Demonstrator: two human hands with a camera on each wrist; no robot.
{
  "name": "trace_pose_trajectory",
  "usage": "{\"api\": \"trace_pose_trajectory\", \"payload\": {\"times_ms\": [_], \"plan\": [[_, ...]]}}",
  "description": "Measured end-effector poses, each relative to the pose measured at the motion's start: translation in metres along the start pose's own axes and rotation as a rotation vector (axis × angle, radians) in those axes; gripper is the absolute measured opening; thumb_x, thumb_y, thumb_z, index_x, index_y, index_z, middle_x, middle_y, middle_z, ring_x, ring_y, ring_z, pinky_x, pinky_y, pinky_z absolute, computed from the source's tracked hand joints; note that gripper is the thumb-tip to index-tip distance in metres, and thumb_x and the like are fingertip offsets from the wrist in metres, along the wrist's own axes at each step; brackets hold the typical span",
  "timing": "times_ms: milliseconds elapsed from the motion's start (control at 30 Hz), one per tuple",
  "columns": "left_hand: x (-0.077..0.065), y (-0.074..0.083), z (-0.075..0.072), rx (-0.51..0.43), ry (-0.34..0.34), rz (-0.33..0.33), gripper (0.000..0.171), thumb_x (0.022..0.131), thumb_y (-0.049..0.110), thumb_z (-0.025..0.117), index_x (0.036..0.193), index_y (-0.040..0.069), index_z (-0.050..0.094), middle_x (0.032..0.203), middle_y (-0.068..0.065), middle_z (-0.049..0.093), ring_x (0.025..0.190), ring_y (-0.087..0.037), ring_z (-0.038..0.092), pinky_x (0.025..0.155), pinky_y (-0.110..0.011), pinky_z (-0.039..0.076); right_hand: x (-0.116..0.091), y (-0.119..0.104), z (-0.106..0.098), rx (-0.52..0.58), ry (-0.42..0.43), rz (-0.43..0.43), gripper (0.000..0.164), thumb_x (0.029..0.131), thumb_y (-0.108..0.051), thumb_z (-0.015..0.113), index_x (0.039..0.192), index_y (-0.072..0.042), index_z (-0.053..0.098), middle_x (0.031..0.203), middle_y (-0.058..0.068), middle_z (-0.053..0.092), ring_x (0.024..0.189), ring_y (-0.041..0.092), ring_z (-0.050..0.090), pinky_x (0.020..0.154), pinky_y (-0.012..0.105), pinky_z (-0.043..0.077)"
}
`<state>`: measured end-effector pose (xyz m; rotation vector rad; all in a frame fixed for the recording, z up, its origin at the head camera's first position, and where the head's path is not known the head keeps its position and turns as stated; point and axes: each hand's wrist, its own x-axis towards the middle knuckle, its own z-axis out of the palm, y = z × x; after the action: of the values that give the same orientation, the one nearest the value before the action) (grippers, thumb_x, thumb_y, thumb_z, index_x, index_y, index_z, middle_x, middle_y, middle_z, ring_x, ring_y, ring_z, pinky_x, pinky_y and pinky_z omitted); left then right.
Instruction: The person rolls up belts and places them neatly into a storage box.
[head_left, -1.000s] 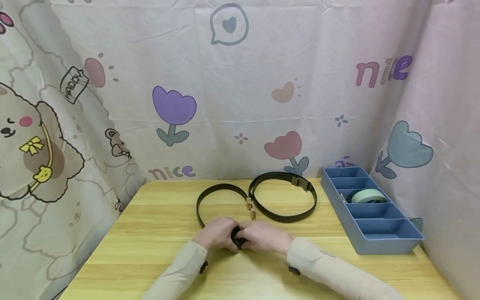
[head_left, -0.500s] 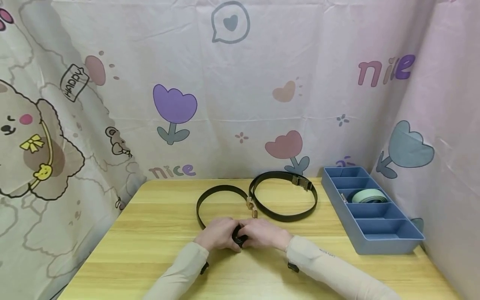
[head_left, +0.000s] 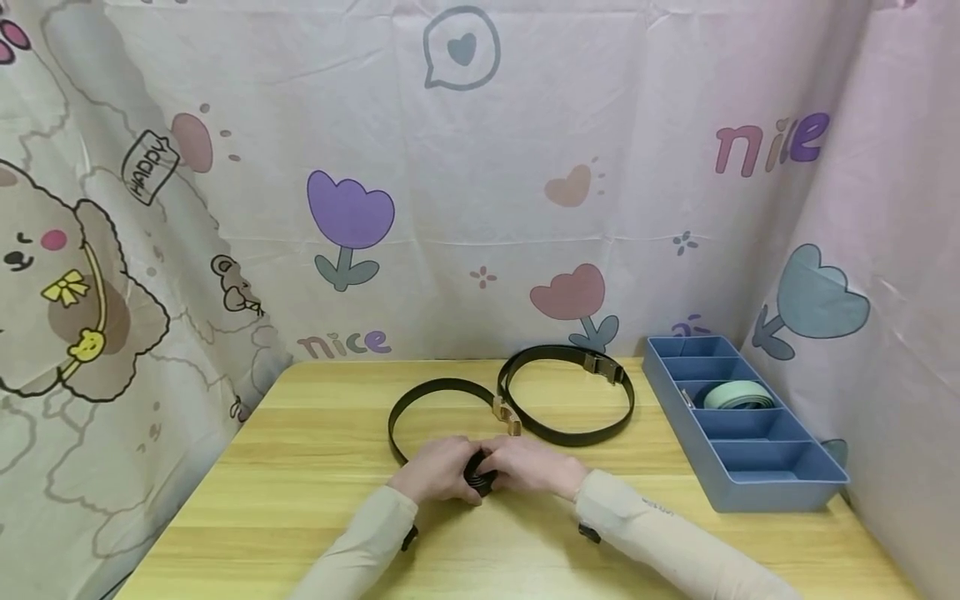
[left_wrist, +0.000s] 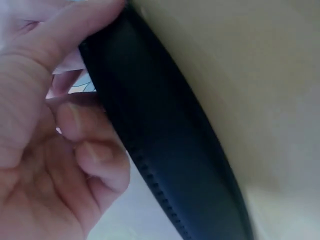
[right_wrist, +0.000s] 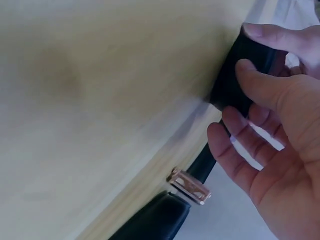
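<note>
A black leather belt [head_left: 444, 384] with a gold-coloured buckle [head_left: 507, 414] lies on edge in an open loop on the table. Its near end is wound into a small coil [head_left: 480, 477] between both hands. My left hand [head_left: 435, 471] pinches the coil's left side, with the thumb on the strap [left_wrist: 160, 125] and other fingers curled in the left wrist view. From the right, my right hand [head_left: 532, 465] grips the coil with thumb and fingers. In the right wrist view, the buckle [right_wrist: 189, 186] sits apart from that hand. The coil's inside is mostly hidden by fingers.
A second black belt [head_left: 566, 436], looped with a dark metal buckle [head_left: 602, 366], lies just behind and right of the buckle. At the right stands a blue divided box [head_left: 780, 492]; one compartment holds a rolled mint-green belt [head_left: 738, 393]. A printed curtain [head_left: 450, 208] hangs behind the table.
The far side of the belt's loop has drawn a little nearer to the hands, and its gold buckle has shifted slightly right. Both hands stay in nearly the same place on the coil.
</note>
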<state>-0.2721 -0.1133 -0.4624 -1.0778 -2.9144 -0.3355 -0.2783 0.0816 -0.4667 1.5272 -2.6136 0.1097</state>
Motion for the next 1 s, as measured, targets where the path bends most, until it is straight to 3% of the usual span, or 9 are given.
{"api": "trace_pose_trajectory", "payload": {"times_ms": [133,233,500,833,1000], "plan": [[0.002,0.000,0.000,0.041,0.031,-0.004,0.044,0.055,0.050,0.090,0.076,0.024,0.061,0.071,0.012,0.060,0.063,-0.004,0.050,0.058,-0.026,0.043,0.002,-0.004,0.001,-0.021,0.030,-0.030,0.021,0.084,-0.035,0.074,0.103,-0.028,0.074,0.106,-0.009,0.065,0.096,0.004,0.059,0.084,0.019,0.048],[0.001,-0.001,-0.002,0.073,0.034,0.012,0.044,0.056,0.051,0.089,0.079,0.025,0.062,0.073,0.012,0.062,0.065,-0.005,0.052,0.060,-0.027,0.045,0.003,-0.006,0.002,-0.054,0.037,-0.055,0.020,0.085,-0.035,0.073,0.104,-0.028,0.074,0.100,-0.010,0.065,0.091,0.002,0.057,0.080,0.018,0.047],[-0.001,-0.008,-0.006,0.002,-0.068,0.014,0.047,0.057,0.022,0.089,0.096,0.021,0.063,0.084,0.010,0.063,0.077,-0.006,0.056,0.075,-0.028,0.050,0.002,-0.002,0.003,-0.043,-0.006,-0.036,0.030,0.085,-0.028,0.074,0.115,-0.022,0.073,0.104,-0.006,0.065,0.094,0.004,0.058,0.083,0.017,0.048],[0.000,-0.006,-0.005,-0.061,-0.021,-0.070,0.041,0.052,0.033,0.092,0.076,0.018,0.063,0.069,0.010,0.058,0.061,-0.005,0.050,0.059,-0.023,0.045,0.008,-0.016,0.008,0.047,0.024,0.076,0.013,0.087,-0.033,0.072,0.094,-0.023,0.068,0.095,-0.010,0.062,0.083,0.000,0.056,0.074,0.017,0.046],[0.000,-0.007,-0.005,-0.074,-0.015,-0.030,0.042,0.053,0.035,0.092,0.077,0.017,0.062,0.069,0.010,0.058,0.061,-0.005,0.050,0.058,-0.022,0.044,0.008,-0.017,0.009,0.054,0.042,0.094,0.012,0.087,-0.035,0.072,0.091,-0.023,0.070,0.092,-0.010,0.062,0.077,0.000,0.054,0.070,0.017,0.045]]}}
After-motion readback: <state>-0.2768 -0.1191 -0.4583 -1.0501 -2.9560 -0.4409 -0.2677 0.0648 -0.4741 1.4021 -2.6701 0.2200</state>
